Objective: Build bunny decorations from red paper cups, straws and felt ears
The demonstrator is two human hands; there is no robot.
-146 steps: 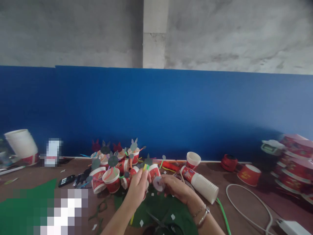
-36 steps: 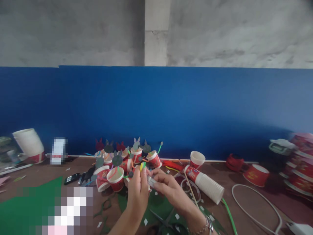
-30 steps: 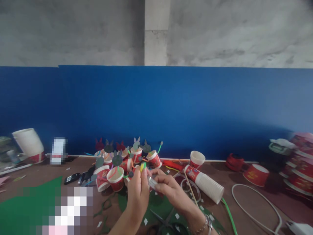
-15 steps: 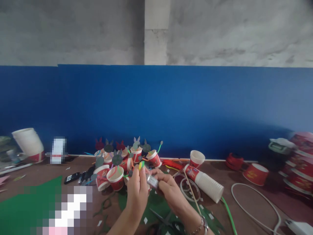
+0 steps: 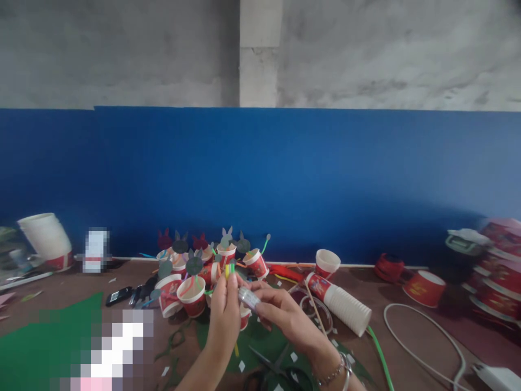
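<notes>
Near the middle of the table, my left hand [image 5: 223,309] pinches a yellow strip [image 5: 227,269] and a green strip [image 5: 232,267], whose tips poke up above the thumb. Below that hand a yellow end hangs down. My right hand [image 5: 280,312] is closed around a small silvery tube with a pale label [image 5: 249,298], its far end close against my left fingers. Partly hidden behind both hands is a red-and-white paper cup [image 5: 245,317]. Under the hands, black-handled scissors [image 5: 274,366] lie with blades apart on green paper [image 5: 244,355].
Paper cups with rabbit-shaped cutouts [image 5: 194,266] crowd the table behind my left hand. To the right lie a stack of cups [image 5: 342,304], a wooden stick [image 5: 315,307], a white cable [image 5: 423,309] and a red bowl [image 5: 425,288]. A blue wall [image 5: 285,179] stands behind.
Both hands have shifted slightly left. The tube in my right hand has moved up and left, and the yellow end below my left hand now shows.
</notes>
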